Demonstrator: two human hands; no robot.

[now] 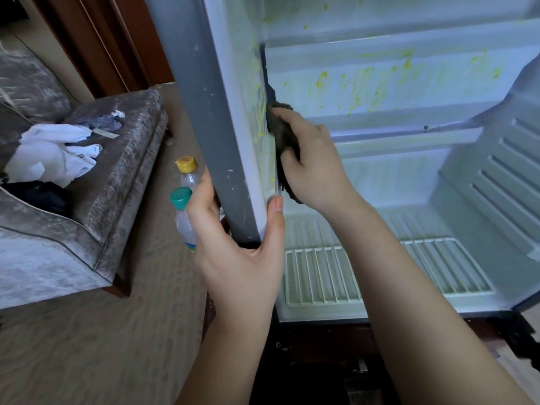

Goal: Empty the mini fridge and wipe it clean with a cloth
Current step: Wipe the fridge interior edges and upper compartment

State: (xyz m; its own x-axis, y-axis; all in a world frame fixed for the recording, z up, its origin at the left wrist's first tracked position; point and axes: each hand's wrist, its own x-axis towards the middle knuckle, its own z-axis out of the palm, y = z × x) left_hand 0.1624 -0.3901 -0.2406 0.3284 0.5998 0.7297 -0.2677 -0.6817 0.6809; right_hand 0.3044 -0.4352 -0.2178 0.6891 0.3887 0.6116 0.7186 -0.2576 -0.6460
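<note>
The mini fridge (423, 176) stands open, white inside, with yellow-green smears on its back wall and left wall. My right hand (309, 165) holds a dark cloth (282, 127) and presses it flat against the fridge's left inner wall. My left hand (236, 252) grips the grey left side panel (210, 112) at its front edge, thumb on the white rim, fingers round the outside. A white wire shelf (438, 276) lies on the fridge floor, partly hidden by my right forearm.
Two plastic bottles, one yellow-capped (187, 171) and one teal-capped (181, 206), stand on the carpet left of the fridge, behind my left hand. A grey armchair (87, 217) with white and dark clothes on its seat is at the left. Dark wooden base below the fridge.
</note>
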